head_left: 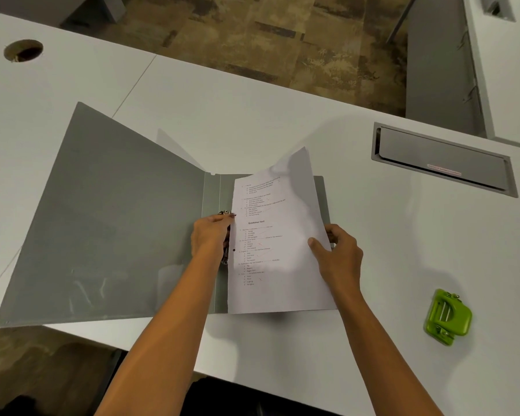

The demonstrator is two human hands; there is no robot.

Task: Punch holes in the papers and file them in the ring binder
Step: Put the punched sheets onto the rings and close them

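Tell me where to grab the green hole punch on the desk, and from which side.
Grip the hole punch across its rounded green body, coming from above with the right hand, which is nearer. It lies flat on the bare desk, clear of the papers and binder, so nothing blocks a top approach. Probably avoid the metal hinge ends; they look narrow and awkward.

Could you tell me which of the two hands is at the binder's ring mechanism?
The left hand is at the metal rings along the binder's spine. The right hand instead grips the paper's outer right edge.
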